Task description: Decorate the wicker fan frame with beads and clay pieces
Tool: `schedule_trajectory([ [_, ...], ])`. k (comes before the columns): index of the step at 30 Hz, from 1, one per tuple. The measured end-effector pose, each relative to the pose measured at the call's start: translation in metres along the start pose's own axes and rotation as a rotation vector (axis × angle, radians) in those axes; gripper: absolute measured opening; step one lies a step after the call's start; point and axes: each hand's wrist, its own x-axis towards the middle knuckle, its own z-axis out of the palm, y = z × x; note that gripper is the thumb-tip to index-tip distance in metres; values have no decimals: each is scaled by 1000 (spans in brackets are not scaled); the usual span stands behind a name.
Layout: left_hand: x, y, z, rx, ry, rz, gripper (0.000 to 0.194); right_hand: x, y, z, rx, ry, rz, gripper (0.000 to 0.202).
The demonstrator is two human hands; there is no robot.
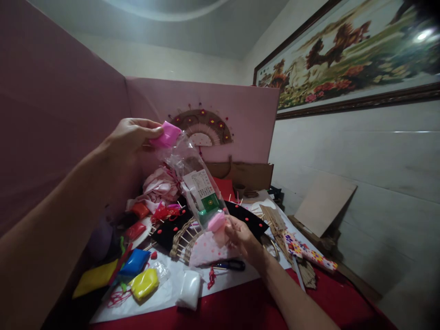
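Note:
My left hand [132,135] is raised at the left, thumb and fingers closed on a bright pink packet [168,135] at the top of a clear plastic bag [187,158]. Lower right, my right hand [242,236] pinches the bag's bottom end, where a lighter pink lump [216,221] shows. Inside the bag are a printed label [199,185] and a green packet [208,211]. Below the bag lies a fan-shaped craft [213,250] with a dotted pale centre, woven cord, sticks and a black band with red dots.
Blue [135,261], yellow [144,284] and white [189,289] packets lie on white paper over a red cloth [247,302]. A dark-handled tool [230,265] is near the fan. Cardboard strips [275,220] and scissors-like metal sit right. A finished fan [202,126] hangs on the pink panel.

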Motion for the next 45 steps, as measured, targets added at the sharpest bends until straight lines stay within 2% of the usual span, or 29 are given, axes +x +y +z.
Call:
schedule_trajectory([
  [3,0,1,2,153,-53,-13,26,-1,-1,0,1,16,-3,45],
  [6,4,-4,2,291,-176,-50,17,-1,0,-1,-9,14,-25,41],
  [9,5,-12,1,194,-333,0,21,0,3,-3,-22,1,-44,39],
  [11,2,-16,2,42,-303,97,28,0,4,-5,-28,-15,-35,39],
  [13,-3,-17,4,-62,-178,219,29,1,4,-7,-23,-55,-2,40],
  [15,-9,-15,8,-91,-88,324,25,0,5,-8,7,-114,30,40],
  [17,-14,-13,12,-88,-85,396,19,0,5,-8,55,-168,50,41],
  [19,-18,-11,15,-83,-189,395,17,-1,6,-7,99,-202,70,41],
  [22,-22,-12,15,-84,-401,348,40,-1,7,-7,138,-213,95,40],
  [23,-23,-14,14,-61,-461,360,43,-1,7,-7,148,-207,93,39],
  [25,-23,-17,15,28,-501,451,35,0,7,-7,161,-185,82,37],
  [26,-22,-19,17,58,-485,502,31,0,7,-7,164,-172,76,36],
  [28,-20,-19,20,4,-365,568,23,1,6,-7,168,-141,70,38],
  [31,-18,-11,26,-129,-215,548,17,2,4,-7,183,-104,99,46],
  [34,-17,1,31,-50,-190,502,14,3,2,-6,189,-108,121,54],
  [37,-17,10,37,-68,-131,523,9,2,2,-6,179,-135,122,55],
  [40,-17,15,46,-6,-125,476,19,-1,6,-4,163,-210,170,56],
  [43,-16,14,57,-31,31,541,22,-2,9,-2,150,-276,218,56],
  [44,-16,12,60,-16,22,563,22,-3,10,-2,153,-286,205,58],
  [45,-16,10,62,26,-48,562,22,-3,10,-2,160,-288,179,61],
])
